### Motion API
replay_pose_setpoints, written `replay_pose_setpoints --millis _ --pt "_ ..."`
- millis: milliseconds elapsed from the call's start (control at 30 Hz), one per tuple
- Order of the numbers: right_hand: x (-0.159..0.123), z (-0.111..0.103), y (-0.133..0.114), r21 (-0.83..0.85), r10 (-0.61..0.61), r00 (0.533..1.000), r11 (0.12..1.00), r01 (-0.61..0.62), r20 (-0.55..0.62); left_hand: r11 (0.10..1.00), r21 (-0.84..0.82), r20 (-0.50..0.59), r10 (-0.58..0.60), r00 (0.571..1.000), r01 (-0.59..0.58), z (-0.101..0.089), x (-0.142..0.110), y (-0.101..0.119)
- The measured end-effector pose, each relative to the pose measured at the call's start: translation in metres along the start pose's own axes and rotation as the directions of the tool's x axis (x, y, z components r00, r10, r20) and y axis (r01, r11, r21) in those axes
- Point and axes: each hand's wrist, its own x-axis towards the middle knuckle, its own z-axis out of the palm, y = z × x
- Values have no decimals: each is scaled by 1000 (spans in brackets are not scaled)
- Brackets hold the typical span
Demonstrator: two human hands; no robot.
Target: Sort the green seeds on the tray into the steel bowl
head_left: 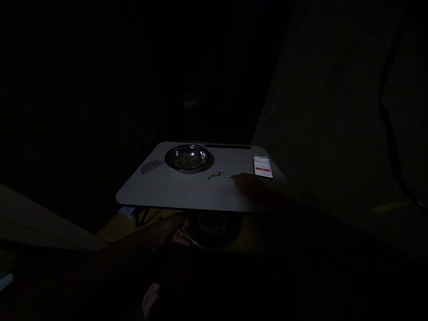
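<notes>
The scene is very dark. My left hand grips the rim of a dark metal bowl just below the front edge of a white folding table. Small greenish bits lie inside that bowl. Above the tabletop, my right hand is closed on the end of a thin, pale, curved strip with dark specks, whose kind I cannot make out. To its left, a shiny steel bowl stands on the table with many small greenish bits in it.
A phone with a lit screen lies at the table's right side, close beyond my right hand. Left of the steel bowl is a grey half-round patch. A dark slot runs along the far edge. A pale wall rises at right.
</notes>
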Motion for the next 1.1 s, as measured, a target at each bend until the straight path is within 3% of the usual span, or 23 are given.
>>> replay_pose_setpoints --millis 567,1100 --pt "13 9 -3 -22 -18 995 1000 16 -101 1000 7 -49 5 999 -5 -7 -1 -5" --pt "15 15 1 62 -13 993 998 20 -114 1000 -19 17 3 1000 -3 -2 -4 0"
